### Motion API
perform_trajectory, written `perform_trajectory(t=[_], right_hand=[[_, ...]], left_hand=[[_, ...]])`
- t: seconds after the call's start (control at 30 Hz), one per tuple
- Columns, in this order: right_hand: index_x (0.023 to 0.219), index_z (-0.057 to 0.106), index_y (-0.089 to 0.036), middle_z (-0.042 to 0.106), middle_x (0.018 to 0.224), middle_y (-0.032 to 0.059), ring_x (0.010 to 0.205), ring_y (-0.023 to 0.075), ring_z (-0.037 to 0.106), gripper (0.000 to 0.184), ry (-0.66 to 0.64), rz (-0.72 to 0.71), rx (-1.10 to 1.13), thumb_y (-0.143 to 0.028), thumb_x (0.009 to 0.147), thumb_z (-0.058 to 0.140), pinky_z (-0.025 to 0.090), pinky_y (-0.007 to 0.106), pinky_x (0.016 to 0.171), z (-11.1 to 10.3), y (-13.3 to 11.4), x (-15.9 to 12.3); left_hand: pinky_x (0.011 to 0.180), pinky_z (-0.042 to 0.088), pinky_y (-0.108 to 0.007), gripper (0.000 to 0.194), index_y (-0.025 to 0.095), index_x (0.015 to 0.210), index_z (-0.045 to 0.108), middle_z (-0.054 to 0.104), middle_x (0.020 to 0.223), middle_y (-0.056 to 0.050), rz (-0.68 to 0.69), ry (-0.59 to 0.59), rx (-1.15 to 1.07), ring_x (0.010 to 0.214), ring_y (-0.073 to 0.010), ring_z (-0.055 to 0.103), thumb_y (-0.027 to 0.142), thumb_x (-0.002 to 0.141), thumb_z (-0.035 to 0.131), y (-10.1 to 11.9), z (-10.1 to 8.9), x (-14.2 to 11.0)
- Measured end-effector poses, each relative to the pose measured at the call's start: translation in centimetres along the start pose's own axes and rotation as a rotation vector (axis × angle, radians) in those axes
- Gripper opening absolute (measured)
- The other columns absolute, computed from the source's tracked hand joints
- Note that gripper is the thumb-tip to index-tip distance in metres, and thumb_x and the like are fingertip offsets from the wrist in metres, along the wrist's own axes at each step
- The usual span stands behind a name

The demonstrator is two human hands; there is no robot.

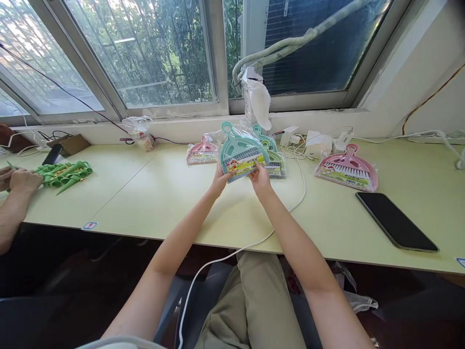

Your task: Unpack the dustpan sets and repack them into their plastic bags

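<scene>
Presently | hands [218, 181]: pinching lower edge | teal dustpan pack [240, 147]: between and beyond them

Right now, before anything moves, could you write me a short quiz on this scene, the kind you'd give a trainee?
1. True or false: only the left hand is touching the teal dustpan-and-brush set.
2. Multiple choice: how many pink dustpan-and-brush sets lie on the table? A) one, B) two, C) four.
3. Fill in the blank: the rolled pieces at the far left, by another person's hands, are coloured ____.

Key:
1. False; the right hand holds it too.
2. B; one is left of the teal set, one near the smartphone.
3. Green.
</scene>
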State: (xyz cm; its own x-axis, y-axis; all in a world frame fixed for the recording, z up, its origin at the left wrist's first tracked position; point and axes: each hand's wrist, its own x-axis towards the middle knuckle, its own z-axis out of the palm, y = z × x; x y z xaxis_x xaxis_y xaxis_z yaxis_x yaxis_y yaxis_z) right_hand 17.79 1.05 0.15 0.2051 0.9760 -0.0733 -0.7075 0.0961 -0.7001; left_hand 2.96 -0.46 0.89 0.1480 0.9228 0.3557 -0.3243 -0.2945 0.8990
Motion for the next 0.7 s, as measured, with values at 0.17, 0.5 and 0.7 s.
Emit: perform_trajectory(t=[0.17,0.5,0.7], right_hand=[[0.094,0.059,-0.024,0.075,0.100,0.0016,0.102,0.0175,0.069,0.023,0.076,0.018,0.033,-0.028,0.074,0.069,0.060,0.031,0.085,-0.1,-0.1,-0.1],[0.090,0.063,-0.021,0.073,0.081,-0.0018,0.082,0.0135,0.071,0.007,0.116,0.081,0.098,-0.016,0.086,0.060,0.061,0.028,0.077,0.3,-0.7,-0.5],[0.089,0.063,-0.020,0.073,0.077,-0.0022,0.078,0.0126,0.071,0.010,0.130,0.123,0.100,-0.013,0.086,0.058,0.061,0.025,0.074,0.4,-1.1,-0.4]], left_hand=[[0.112,0.038,-0.053,0.086,0.025,0.139,0.039,0.061,0.134,-0.010,-0.014,-0.053,0.013,0.129,-0.0341,0.053,0.031,0.066,0.082,0.1,0.1,-0.3],[0.115,0.037,-0.050,0.081,0.023,0.141,0.036,0.056,0.140,-0.011,-0.072,-0.044,-0.025,0.133,-0.0314,0.051,0.041,0.074,0.079,0.1,0.4,-0.4],[0.112,0.041,-0.048,0.079,0.022,0.141,0.035,0.054,0.143,-0.012,-0.085,-0.035,-0.024,0.132,-0.0312,0.051,0.041,0.076,0.077,0.1,0.4,-0.5]])
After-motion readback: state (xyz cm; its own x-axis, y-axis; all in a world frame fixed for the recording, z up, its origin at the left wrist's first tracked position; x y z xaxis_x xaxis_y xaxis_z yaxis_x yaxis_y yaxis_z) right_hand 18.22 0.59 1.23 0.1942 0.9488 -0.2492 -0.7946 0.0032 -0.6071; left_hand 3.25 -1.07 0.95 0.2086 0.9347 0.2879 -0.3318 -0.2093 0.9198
